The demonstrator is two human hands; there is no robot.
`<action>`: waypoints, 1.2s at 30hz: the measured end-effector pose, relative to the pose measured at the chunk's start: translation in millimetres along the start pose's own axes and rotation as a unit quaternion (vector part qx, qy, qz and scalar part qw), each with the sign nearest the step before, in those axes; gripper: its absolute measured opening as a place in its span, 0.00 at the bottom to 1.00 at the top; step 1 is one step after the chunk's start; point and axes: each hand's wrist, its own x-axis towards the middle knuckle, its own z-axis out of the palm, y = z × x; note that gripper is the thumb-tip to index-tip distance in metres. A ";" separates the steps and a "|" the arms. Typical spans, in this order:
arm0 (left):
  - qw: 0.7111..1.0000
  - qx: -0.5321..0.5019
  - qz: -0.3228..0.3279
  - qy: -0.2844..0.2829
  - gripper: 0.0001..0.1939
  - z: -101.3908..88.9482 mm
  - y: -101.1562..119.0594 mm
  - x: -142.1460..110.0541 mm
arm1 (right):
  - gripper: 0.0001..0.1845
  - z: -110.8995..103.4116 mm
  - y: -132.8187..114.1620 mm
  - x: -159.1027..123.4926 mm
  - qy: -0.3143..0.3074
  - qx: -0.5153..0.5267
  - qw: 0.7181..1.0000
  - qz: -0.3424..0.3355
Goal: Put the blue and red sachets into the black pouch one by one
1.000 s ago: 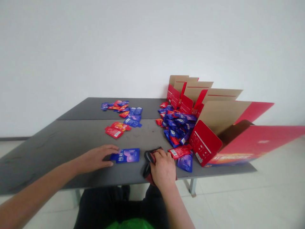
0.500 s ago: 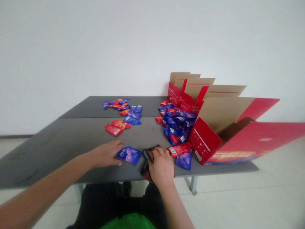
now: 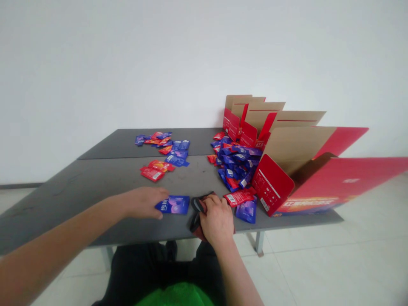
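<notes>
At the near part of the table, my left hand (image 3: 146, 202) holds the left end of a flat blue pouch (image 3: 175, 205) between thumb and fingers. The pouch lies level, its printed face up. Just right of it, my right hand (image 3: 218, 219) is closed on a dark red object with black curved edges (image 3: 196, 216) at the table's front edge. My fingers cover much of that object, so its kind is unclear. Beside my right hand lie a red pouch (image 3: 240, 197) and another blue pouch (image 3: 247, 210), partly overlapping.
A heap of blue and red pouches (image 3: 239, 163) leans against a row of open red cartons (image 3: 276, 185) on the right. Two red pouches (image 3: 156, 170) lie left of centre, with blue pouches (image 3: 177, 153) and a mixed group (image 3: 156, 138) farther back on the grey table (image 3: 105, 178).
My left hand has moved right onto the blue pouch's end. The pouch tilted, then came back level, slightly nearer the dark red object. My right hand has kept its hold.
</notes>
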 end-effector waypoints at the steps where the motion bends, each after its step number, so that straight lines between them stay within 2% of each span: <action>1: 0.999 0.001 0.009 -0.032 0.29 3.1 8.2 1.1 | 0.08 -0.4 -0.1 0.0 -0.001 -0.001 1.000 0.000; 3: 0.999 0.007 0.009 -0.045 0.32 9.8 20.8 1.3 | 0.07 -1.3 -0.3 0.1 -0.002 -0.004 1.000 -0.001; 5: 1.000 0.012 0.000 -0.019 0.33 15.6 25.7 -0.5 | 0.08 -1.9 -0.4 0.2 -0.002 -0.006 1.000 -0.003; 9: 1.000 -0.002 0.013 0.013 0.24 20.4 18.6 -2.1 | 0.09 -1.7 -0.3 0.3 0.002 -0.005 1.000 -0.007; 12: 0.999 -0.003 0.035 0.016 0.20 13.7 11.4 4.4 | 0.09 -0.8 -0.2 0.2 0.004 -0.003 1.000 -0.005; 17: 0.994 -0.016 0.088 -0.066 0.15 -11.8 0.2 28.4 | 0.09 -0.5 -0.6 -0.4 0.012 0.003 1.000 -0.006; 20: 0.996 -0.002 0.063 -0.067 0.12 -16.1 -10.3 44.8 | 0.08 -0.7 -1.1 -0.6 0.012 0.008 1.000 -0.002; 22: 0.998 0.008 0.035 -0.047 0.12 -12.3 -17.7 54.8 | 0.08 -0.6 -1.4 -0.5 0.010 0.014 1.000 -0.001; 24: 0.998 -0.006 0.027 -0.050 0.14 -8.1 -24.4 63.8 | 0.07 -0.2 -1.4 -0.4 0.009 0.022 1.000 -0.004; 27: 0.993 -0.045 0.043 -0.097 0.19 -11.1 -33.8 76.9 | 0.07 0.4 -1.2 -1.0 0.007 0.038 0.999 -0.003; 31: 0.974 -0.108 0.047 -0.192 0.18 -32.3 -44.0 100.9 | 0.08 0.1 -1.0 -3.0 0.009 0.068 0.998 0.000; 33: 0.962 -0.146 0.028 -0.229 0.18 -45.6 -45.1 118.7 | 0.06 0.5 -0.5 -4.3 0.009 0.082 0.997 -0.001; 36: 0.940 -0.225 -0.021 -0.254 0.18 -69.7 -38.1 154.9 | 0.03 4.1 1.3 -6.0 0.011 0.099 0.995 -0.002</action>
